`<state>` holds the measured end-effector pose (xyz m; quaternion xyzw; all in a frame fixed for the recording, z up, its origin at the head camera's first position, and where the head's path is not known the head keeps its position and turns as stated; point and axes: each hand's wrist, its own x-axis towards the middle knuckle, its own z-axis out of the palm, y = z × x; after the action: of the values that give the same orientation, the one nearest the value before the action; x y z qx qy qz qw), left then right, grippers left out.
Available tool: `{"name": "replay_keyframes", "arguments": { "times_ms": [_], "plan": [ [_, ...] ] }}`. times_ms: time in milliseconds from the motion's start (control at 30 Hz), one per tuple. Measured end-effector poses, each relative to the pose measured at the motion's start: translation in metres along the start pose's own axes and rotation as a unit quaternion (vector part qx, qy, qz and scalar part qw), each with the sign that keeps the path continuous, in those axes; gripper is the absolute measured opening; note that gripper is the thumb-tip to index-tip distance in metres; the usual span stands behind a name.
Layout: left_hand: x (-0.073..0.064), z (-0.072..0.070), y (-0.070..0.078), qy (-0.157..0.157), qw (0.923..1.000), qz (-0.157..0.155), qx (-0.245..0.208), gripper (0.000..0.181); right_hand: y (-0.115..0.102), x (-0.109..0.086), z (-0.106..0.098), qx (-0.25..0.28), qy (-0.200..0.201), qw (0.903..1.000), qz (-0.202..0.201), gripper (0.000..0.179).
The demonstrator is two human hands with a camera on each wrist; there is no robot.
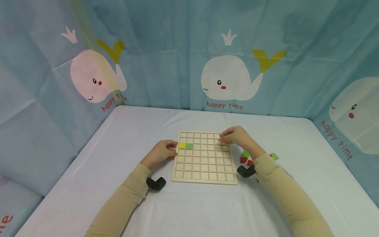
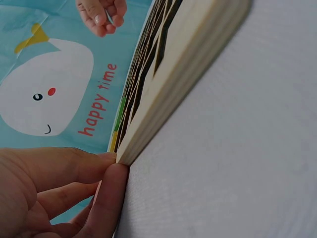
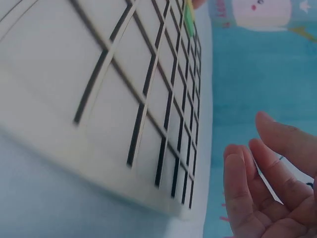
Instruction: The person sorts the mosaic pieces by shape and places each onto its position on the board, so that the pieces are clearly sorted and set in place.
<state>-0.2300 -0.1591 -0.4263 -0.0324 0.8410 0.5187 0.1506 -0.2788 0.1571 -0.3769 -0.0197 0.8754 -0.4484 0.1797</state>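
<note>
Pale wood forms the board [image 1: 204,160], a grid of shallow squares lying flat on the white cloth [image 1: 183,210], in front of the person and between the hands. A yellow tile [image 1: 182,145] fills the first square of the third row from the far side; a green tile [image 1: 189,146] sits in the square just to its right.

The left hand [image 1: 161,150] touches the board's left edge with thumb and fingertip, right by the yellow tile. Whether it pinches the wood or only rests against it, I cannot tell. The right hand [image 1: 237,136] hovers by the board's far right corner, its fingers loosely bent, with a gap between thumb and fingers and nothing visible in its grasp. To the right of the board lie loose tiles [image 1: 243,159], red and green, some hidden by the sleeve [image 1: 281,184].

As I judge it, the left hand has the steadying role here. Light, even contact low on the edge should do; a hard push could slide the board across the cloth, and lifting the edge could jog the two tiles out of line. The right hand does best with wrist and sleeve well above the wood. Because raised lines border each square, any tile probably seats better if held by its sides, lined up with the square and lowered flat than if dragged across.
</note>
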Motion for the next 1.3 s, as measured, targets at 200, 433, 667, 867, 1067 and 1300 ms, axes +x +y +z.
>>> {"name": "replay_keyframes", "arguments": {
  "times_ms": [200, 433, 667, 867, 1067, 1300],
  "plan": [
    [0.0, 0.0, 0.0, 0.001, 1.0, 0.004, 0.003, 0.053, 0.015, -0.006, -0.015, -0.016, 0.006, 0.9998, 0.014, 0.031],
    [0.001, 0.0, -0.002, 0.0, 1.0, 0.002, 0.001, 0.053, 0.03, -0.015, -0.03, -0.019, 0.021, 0.9983, 0.051, 0.037],
    [0.002, -0.001, -0.004, 0.002, 1.0, 0.002, 0.002, 0.052, 0.039, -0.019, -0.04, -0.041, 0.014, 0.9973, 0.06, 0.04],
    [0.002, 0.001, -0.003, -0.001, 0.9999, 0.008, 0.007, 0.052, 0.052, -0.028, -0.051, -0.056, 0.021, 0.9971, 0.047, 0.046],
    [0.003, 0.002, -0.004, 0.0, 0.9999, 0.01, 0.008, 0.052, 0.066, -0.028, -0.06, -0.03, 0.029, 0.997, 0.065, 0.048],
    [0.002, 0.001, -0.003, 0.003, 1.0, 0.006, 0.006, 0.052, 0.077, -0.026, -0.067, -0.017, 0.047, 0.994, 0.097, 0.053]
  ]
}}
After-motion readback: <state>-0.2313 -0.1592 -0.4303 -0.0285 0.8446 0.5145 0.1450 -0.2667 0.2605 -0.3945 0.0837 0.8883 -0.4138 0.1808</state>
